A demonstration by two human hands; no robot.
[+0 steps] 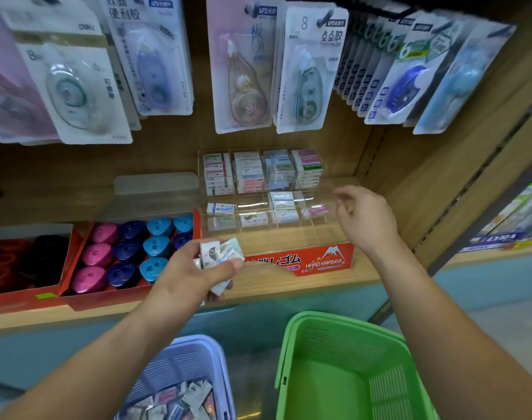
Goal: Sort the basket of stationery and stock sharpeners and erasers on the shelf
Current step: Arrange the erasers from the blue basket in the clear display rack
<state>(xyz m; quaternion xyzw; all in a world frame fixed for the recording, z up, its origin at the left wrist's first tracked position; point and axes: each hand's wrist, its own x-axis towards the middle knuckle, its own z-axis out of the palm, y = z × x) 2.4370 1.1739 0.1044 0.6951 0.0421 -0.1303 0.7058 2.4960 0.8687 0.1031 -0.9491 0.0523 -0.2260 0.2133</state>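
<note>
Our left hand (192,275) grips a fistful of wrapped erasers (217,256) just in front of the shelf's clear divided tray (251,203); our right hand (366,218) hovers at the tray's right end, fingers loosely curled, holding nothing. Sharpeners (128,253) sit left of the left hand, the purple basket (198,339) below it, the green basket (292,344) under the right

I'm in a stationery shop: carded correction tapes (304,71) hang above my right hand (364,218), an eraser display box (304,262) beside it.
</note>
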